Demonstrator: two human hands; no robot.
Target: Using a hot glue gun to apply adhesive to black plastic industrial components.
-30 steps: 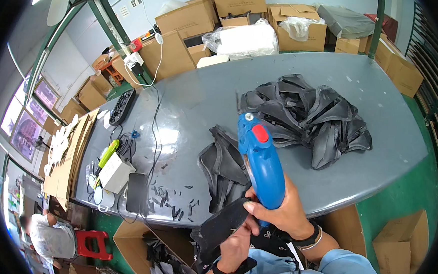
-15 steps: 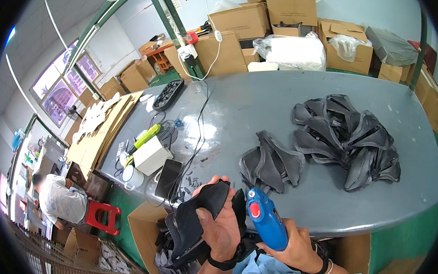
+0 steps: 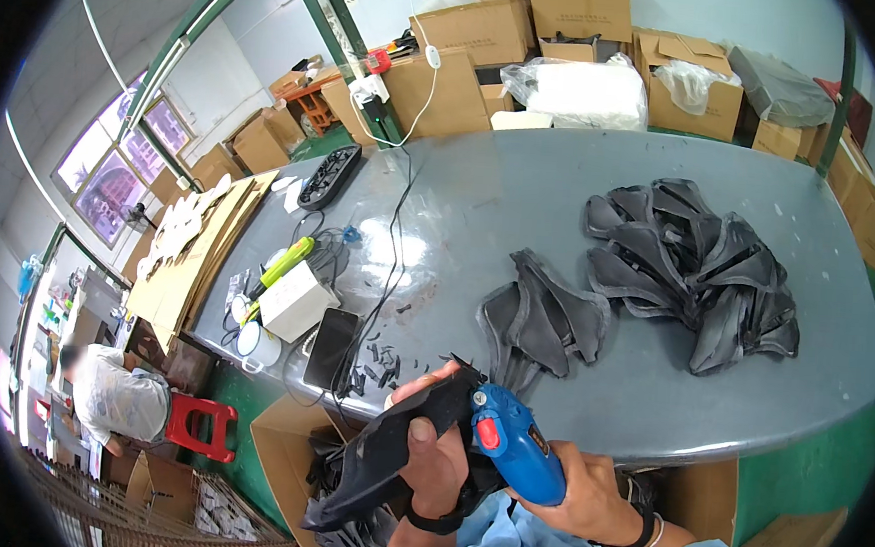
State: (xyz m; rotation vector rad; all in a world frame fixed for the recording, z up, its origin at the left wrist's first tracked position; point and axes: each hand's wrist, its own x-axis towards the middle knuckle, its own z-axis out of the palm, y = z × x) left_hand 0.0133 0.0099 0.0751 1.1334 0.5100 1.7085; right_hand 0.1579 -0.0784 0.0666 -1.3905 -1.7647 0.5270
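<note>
My left hand (image 3: 437, 476) holds a black moulded piece (image 3: 380, 471), its thumb pressed on the near face and its fingers behind. The piece is thin and curved, and tilts down to the left over the table's front edge. In my right hand (image 3: 592, 496) is a blue handheld tool (image 3: 525, 451) with a red button, my fingers wrapped round its body. The tool's small metal tip sits right beside the upper end of the black piece; whether they touch I cannot tell. Close beyond the tool lies a small stack of dark grey moulded pieces (image 3: 545, 320).
A larger pile of the same pieces (image 3: 694, 264) lies on the grey table (image 3: 482, 196) at the right. Left are black scraps (image 3: 384, 366), a phone (image 3: 333, 349), a white mug (image 3: 257, 343) and cables. An open carton (image 3: 282, 435) stands below. A person (image 3: 119, 394) sits far left.
My left hand has turned the black piece, bringing its upper end up against the tool's tip and its lower end out to the left. The blue tool has shifted slightly left.
</note>
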